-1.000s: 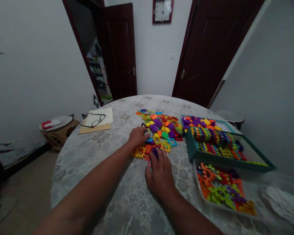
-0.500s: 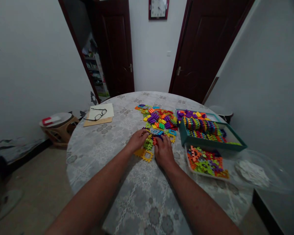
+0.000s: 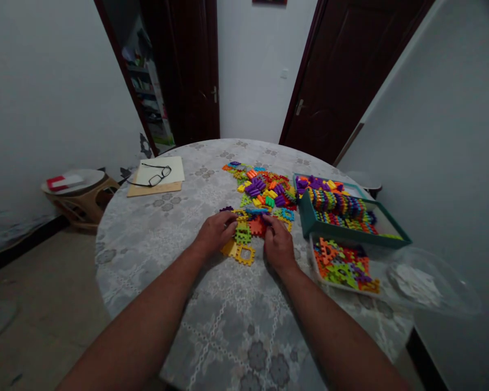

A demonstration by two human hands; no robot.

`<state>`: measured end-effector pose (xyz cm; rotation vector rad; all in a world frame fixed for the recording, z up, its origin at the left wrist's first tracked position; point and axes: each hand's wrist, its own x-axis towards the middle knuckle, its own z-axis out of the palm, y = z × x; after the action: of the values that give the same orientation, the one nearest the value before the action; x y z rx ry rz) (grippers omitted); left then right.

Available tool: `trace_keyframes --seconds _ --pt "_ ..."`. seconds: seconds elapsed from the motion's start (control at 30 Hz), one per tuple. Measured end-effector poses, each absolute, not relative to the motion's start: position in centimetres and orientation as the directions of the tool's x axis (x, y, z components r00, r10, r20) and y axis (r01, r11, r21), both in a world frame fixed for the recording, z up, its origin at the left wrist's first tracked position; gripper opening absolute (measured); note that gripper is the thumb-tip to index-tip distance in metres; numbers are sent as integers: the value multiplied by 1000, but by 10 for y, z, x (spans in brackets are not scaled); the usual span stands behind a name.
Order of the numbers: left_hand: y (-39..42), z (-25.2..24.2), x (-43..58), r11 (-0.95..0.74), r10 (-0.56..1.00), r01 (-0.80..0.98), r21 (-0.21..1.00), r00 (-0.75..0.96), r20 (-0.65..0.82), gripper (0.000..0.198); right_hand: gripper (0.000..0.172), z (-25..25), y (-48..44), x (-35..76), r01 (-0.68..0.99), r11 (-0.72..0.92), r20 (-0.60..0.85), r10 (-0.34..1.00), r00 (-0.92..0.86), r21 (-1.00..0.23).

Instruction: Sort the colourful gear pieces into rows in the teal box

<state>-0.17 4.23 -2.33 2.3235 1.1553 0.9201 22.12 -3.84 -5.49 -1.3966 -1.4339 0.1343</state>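
Note:
Toothed plastic building pieces lie linked in a small group between my hands. It includes a green square (image 3: 243, 233), a red piece (image 3: 257, 227) and a yellow square frame (image 3: 245, 254). My left hand (image 3: 217, 234) rests at the group's left edge, fingers curled in; what its fingertips pinch is hidden. At the right edge, my right hand (image 3: 279, 243) has its thumb and fingers closed on the red piece's side. A blue piece (image 3: 257, 210) lies just beyond the red one, and a dark purple piece (image 3: 227, 208) shows past my left fingers.
Beyond my hands spreads a pile of mixed pieces (image 3: 264, 187). To the right stand a teal box (image 3: 358, 239) with rows of pieces and a clear tub (image 3: 315, 260) of loose ones. Glasses (image 3: 160, 176) lie on paper at the left of the round table (image 3: 244, 320).
My hands have moved slightly apart, uncovering more of the green and red pieces. The camera view has tipped down a little, so the wall clock is nearly out of sight.

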Motion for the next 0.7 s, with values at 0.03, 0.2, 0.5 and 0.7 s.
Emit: trace_keyframes --seconds 0.03,0.2,0.5,0.7 --pt "42 -22 -1 -606 795 550 576 457 400 26 44 -54 -39 221 634 294 576 762 297 -716" --pt "32 -17 5 -659 748 489 571 508 428 31 44 -51 -45 217 569 294 541 774 330 -768" --pt "31 -9 6 -540 796 370 756 515 317 27 40 -47 -56 208 520 343 493 851 180 -782" --pt "33 -9 3 -488 767 344 802 608 206 6 41 -50 -58 207 502 333 449 885 126 -798"
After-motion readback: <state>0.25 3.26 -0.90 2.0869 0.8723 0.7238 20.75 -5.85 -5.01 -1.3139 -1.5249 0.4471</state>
